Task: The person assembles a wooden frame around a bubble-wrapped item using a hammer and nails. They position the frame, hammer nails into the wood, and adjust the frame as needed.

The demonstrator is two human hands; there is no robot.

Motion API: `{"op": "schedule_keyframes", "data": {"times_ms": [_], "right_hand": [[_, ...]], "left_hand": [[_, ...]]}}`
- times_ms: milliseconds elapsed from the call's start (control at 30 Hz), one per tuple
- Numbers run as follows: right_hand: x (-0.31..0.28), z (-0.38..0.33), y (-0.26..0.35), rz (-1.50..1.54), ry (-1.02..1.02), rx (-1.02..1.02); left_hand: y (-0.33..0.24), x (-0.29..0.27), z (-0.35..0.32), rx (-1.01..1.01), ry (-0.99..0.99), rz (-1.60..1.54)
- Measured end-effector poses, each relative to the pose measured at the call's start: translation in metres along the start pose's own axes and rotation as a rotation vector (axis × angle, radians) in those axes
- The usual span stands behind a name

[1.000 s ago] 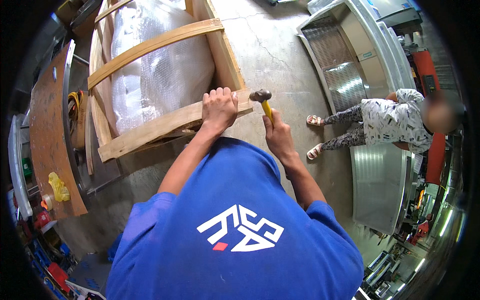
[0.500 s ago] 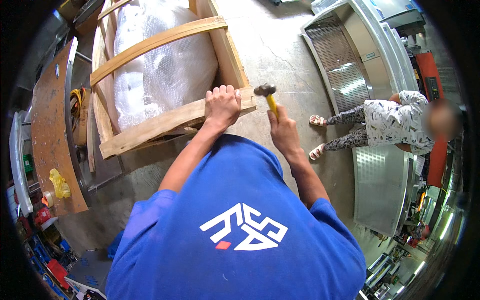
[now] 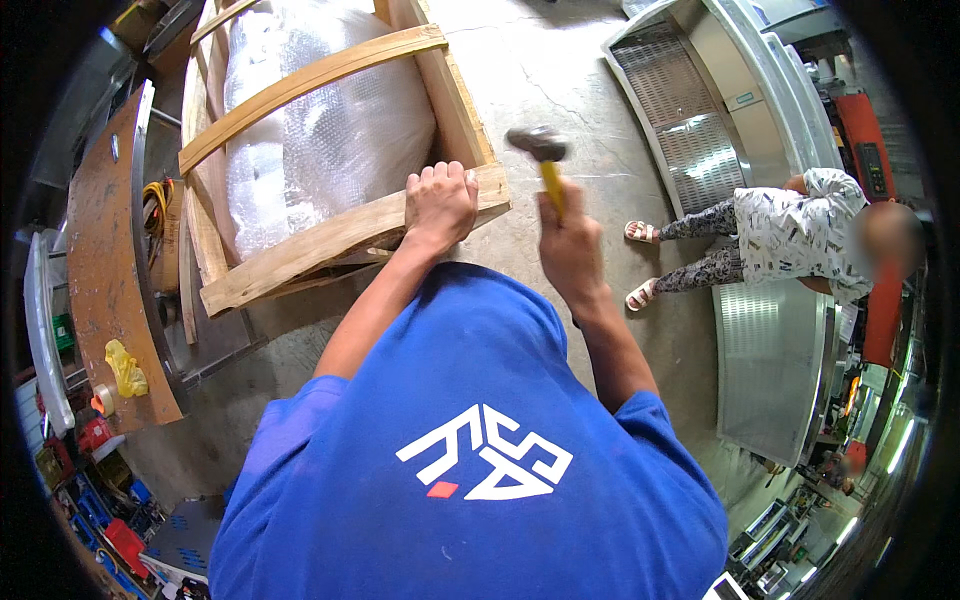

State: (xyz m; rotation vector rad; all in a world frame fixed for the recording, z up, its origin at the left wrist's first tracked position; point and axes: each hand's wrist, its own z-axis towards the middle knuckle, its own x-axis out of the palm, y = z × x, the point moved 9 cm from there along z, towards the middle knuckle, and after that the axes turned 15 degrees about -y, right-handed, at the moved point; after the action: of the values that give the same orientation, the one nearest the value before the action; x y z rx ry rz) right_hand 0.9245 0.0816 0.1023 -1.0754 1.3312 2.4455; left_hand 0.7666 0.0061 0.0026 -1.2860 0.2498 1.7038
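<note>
Wooden crate (image 3: 330,240) | left hand (image 3: 440,203) on plank | right hand (image 3: 568,232) grips hammer (image 3: 540,150)

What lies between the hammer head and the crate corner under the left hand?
In the head view, only bare concrete floor shows between the hammer head and the crate corner; the left hand rests on that board.
</note>
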Motion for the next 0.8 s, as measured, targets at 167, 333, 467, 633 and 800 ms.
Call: {"op": "schedule_keyframes", "data": {"times_ms": [167, 333, 467, 633, 800], "right_hand": [[-0.007, -0.025, -0.038, 0.04, -0.088, 0.012], [0.015, -0.034, -0.053, -0.06, 0.002, -0.052], [-0.018, -0.033, -0.035, 0.06, -0.193, -0.071], [0.03, -0.034, -0.058, -0.089, 0.091, -0.015], [0.013, -0.009, -0.039, -0.035, 0.093, 0.084]], "left_hand": [[-0.005, -0.003, 0.003, -0.005, -0.008, -0.035], [-0.001, -0.003, 0.005, 0.021, -0.047, 0.012], [0.002, 0.0, 0.003, -0.003, -0.012, -0.009], [-0.003, 0.0, 0.0, -0.01, 0.007, -0.03], [0.004, 0.004, -0.001, -0.005, 0.017, -0.013]]}}
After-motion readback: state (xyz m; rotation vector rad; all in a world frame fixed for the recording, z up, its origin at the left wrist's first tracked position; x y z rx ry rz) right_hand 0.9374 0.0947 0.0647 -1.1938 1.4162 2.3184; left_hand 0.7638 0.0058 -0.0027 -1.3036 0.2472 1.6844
